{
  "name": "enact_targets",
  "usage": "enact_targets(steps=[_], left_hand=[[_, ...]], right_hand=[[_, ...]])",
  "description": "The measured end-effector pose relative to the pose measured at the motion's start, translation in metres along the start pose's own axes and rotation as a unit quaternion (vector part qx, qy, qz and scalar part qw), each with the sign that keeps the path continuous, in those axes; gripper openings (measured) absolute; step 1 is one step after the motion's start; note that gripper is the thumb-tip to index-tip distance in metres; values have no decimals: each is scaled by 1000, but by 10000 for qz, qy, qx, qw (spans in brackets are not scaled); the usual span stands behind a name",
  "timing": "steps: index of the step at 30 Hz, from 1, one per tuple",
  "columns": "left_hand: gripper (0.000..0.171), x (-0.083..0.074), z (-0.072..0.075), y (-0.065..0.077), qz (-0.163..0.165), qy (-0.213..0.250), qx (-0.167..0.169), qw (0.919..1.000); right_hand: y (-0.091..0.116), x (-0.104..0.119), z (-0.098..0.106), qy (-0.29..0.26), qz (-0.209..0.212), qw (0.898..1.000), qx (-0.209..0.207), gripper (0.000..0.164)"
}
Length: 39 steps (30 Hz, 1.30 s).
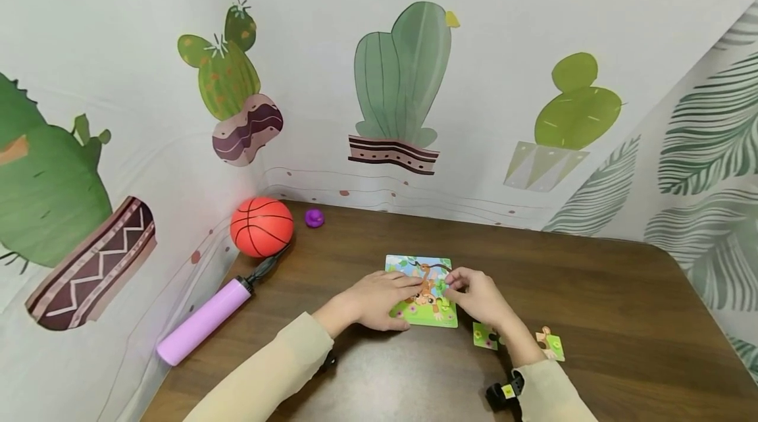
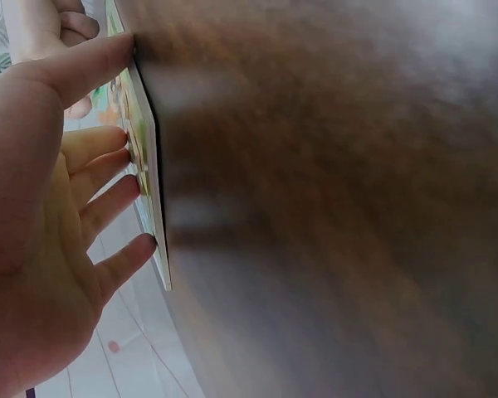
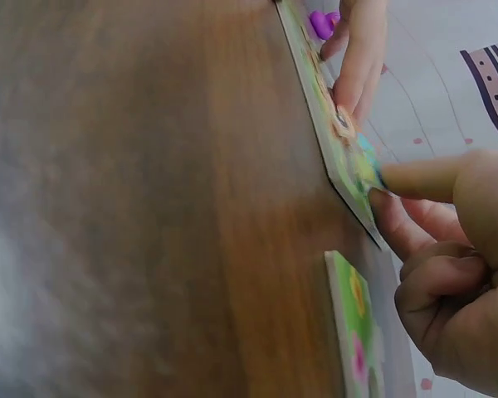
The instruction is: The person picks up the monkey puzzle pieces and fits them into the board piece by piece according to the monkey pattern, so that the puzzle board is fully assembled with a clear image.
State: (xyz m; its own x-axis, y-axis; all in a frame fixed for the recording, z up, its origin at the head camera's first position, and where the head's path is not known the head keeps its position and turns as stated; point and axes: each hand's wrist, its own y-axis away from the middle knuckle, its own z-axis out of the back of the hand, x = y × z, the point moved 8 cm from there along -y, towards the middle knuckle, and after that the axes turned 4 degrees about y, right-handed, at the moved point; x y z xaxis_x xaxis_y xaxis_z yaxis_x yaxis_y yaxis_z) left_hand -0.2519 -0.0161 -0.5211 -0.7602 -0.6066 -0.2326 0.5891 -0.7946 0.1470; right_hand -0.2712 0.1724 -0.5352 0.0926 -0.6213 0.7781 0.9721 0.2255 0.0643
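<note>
A square jigsaw puzzle board point(image 1: 428, 318) with a monkey picture lies on the brown table. Flat across its left part rests my left hand point(image 1: 381, 300), fingers spread and fairly straight; in the left wrist view the fingertips point(image 2: 131, 186) touch the board's face. At the board's right side my right hand point(image 1: 478, 293) pinches a small green puzzle piece point(image 3: 367, 166) between thumb and index finger, against the board. How far that piece sits in its place cannot be told. Two loose pieces lie right of the board: a green one point(image 1: 482, 336) partly behind my right wrist, and another point(image 1: 553, 345) farther right.
A red basketball point(image 1: 262, 227) and a small purple toy point(image 1: 314, 218) are at the back left. A lilac hand pump point(image 1: 204, 322) with a black nozzle lies along the left edge. Behind the table hangs a white cloth point(image 1: 314, 112) printed with cacti.
</note>
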Motion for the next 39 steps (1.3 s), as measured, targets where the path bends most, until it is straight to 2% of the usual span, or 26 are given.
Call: enact_targets(steps=[7,15,25,30,34,39], left_hand=[[79,-1,-1,0,-74,-135,-38,9999],[78,-4,-3,-3,98,-275,52,9996],[76,-7,0,-6,123,-457,14,9989],[75,-7,-1,-7,124,-451,17,9989],[76,-6,-3,-7,109,-419,17,9991],[76,-6,-1,-6,91,-404,-3,9991]], right_hand=[[-1,-5,3,-134,-282,9988,-384,12],[-2,-4,4,-83,-556,9973,-466,12],[-1,2,6,386,-328,9977,-453,13],[0,2,4,446,-278,9983,-245,23],[1,2,4,750,-104,9971,-122,33],[2,5,3,902,143,9958,23,31]])
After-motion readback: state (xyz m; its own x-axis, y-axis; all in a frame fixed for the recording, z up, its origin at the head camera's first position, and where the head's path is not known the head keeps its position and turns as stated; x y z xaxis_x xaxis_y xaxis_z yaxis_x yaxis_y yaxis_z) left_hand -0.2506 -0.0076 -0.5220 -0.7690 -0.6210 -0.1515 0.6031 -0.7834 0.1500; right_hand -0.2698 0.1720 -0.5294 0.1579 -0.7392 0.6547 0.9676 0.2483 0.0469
